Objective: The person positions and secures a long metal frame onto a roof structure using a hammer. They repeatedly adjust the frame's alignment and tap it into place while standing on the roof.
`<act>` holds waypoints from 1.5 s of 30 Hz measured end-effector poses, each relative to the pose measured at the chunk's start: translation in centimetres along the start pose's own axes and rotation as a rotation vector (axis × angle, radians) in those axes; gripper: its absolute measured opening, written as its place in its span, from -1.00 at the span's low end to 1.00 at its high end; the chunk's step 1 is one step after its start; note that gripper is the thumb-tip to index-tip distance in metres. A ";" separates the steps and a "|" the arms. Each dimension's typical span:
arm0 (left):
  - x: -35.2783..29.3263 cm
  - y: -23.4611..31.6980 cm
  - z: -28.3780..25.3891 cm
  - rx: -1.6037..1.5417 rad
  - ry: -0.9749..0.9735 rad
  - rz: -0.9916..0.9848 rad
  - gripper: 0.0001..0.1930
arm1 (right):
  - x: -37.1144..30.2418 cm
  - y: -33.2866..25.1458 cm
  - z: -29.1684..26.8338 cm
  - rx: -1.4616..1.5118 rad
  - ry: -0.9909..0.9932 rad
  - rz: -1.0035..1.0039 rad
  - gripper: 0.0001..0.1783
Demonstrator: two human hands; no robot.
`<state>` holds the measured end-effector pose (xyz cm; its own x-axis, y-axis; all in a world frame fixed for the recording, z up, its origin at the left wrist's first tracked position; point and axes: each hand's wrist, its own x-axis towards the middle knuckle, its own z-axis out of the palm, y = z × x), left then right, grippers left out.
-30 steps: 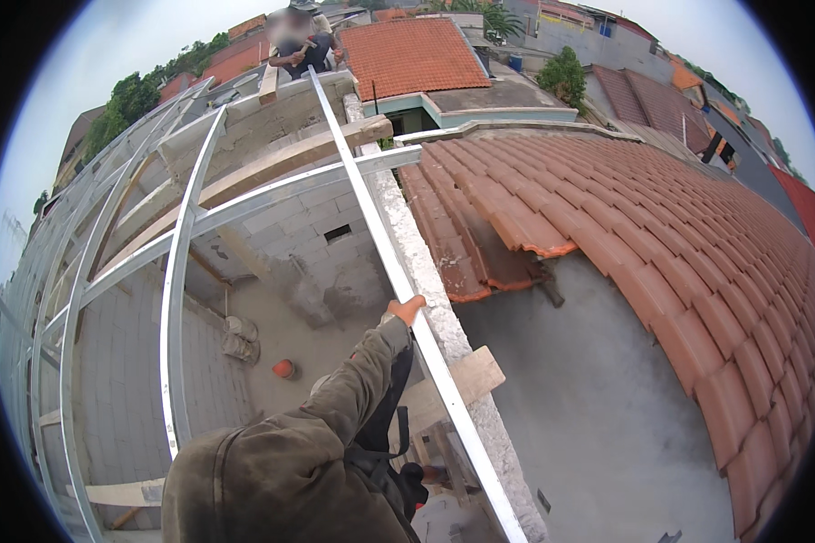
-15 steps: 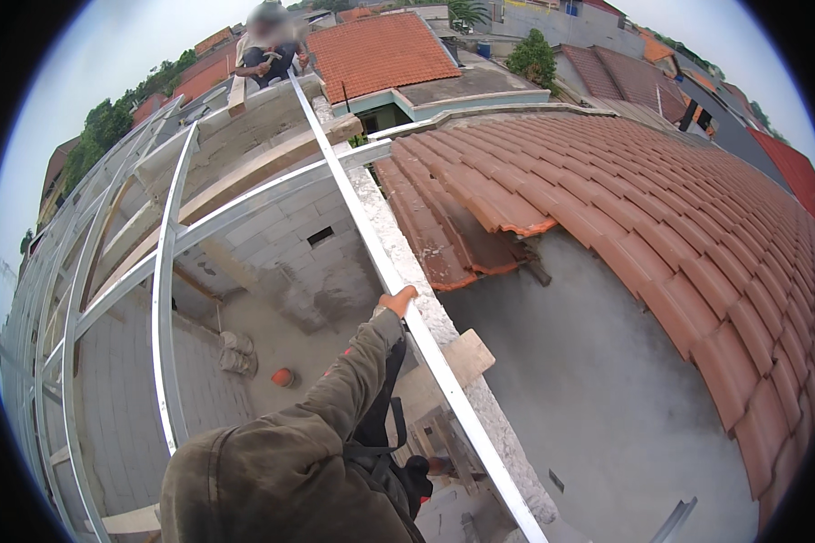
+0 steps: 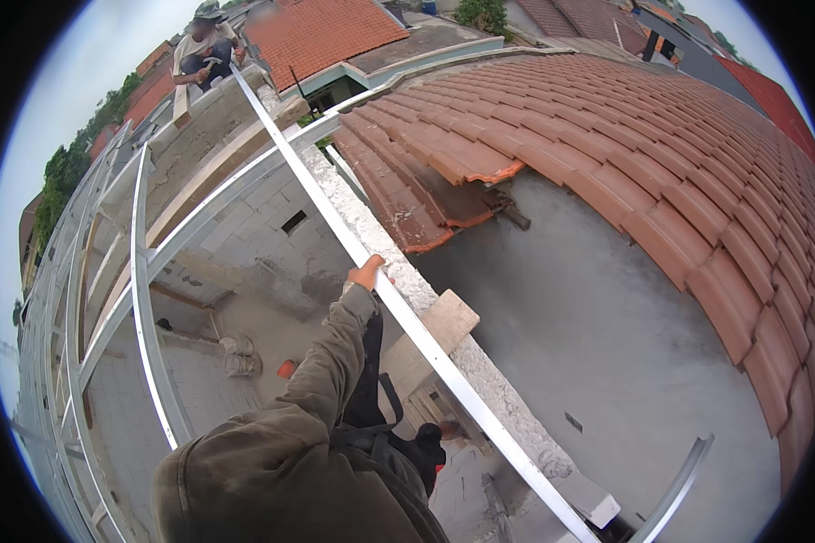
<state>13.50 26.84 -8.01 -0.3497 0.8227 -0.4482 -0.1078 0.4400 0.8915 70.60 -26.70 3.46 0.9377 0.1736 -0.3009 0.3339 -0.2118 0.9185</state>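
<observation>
My left hand [image 3: 366,272], at the end of a brown sleeve, grips a long silver metal roof batten [image 3: 430,353]. The fingers are wrapped over the batten's edge. It runs from the lower right up to the far left, along the rough top of a block wall [image 3: 498,385]. A short wooden board [image 3: 450,319] lies across the wall just nearer than my hand, under the batten. My right hand does not show. At the far end of the batten crouches another person [image 3: 206,50], holding a tool I cannot make out clearly.
Silver roof framing [image 3: 140,262] spans the left side above a deep room with sacks [image 3: 239,355] and an orange bucket [image 3: 287,369] on its floor. To the right is a red-brown tiled roof [image 3: 607,172] with a broken edge. A loose metal channel [image 3: 684,489] stands lower right.
The view has turned to the right, so the far person, roofs and framing sit further left. My left hand keeps its grip on the batten.
</observation>
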 end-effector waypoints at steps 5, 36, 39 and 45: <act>0.6 -0.5 -2.9 -0.278 -0.089 -0.102 -0.16 | 6.1 -2.9 8.1 1.685 0.605 0.696 -0.25; 1.9 -2.2 -0.3 -0.233 -0.170 -0.128 -0.36 | 2.2 0.2 13.2 2.525 0.735 0.709 -0.46; 0.6 -2.0 0.1 -0.249 -0.154 -0.156 -0.34 | 1.8 -0.8 12.4 2.571 0.716 0.666 -0.43; 1.7 -1.9 -0.7 -0.244 -0.200 -0.128 -0.35 | 0.8 -3.2 11.9 2.645 0.641 0.628 -0.37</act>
<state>12.50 27.18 -10.47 -0.1316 0.8312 -0.5401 -0.3674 0.4652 0.8054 71.42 -37.29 -2.82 0.9485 -0.2884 0.1309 0.0839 -0.1697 -0.9819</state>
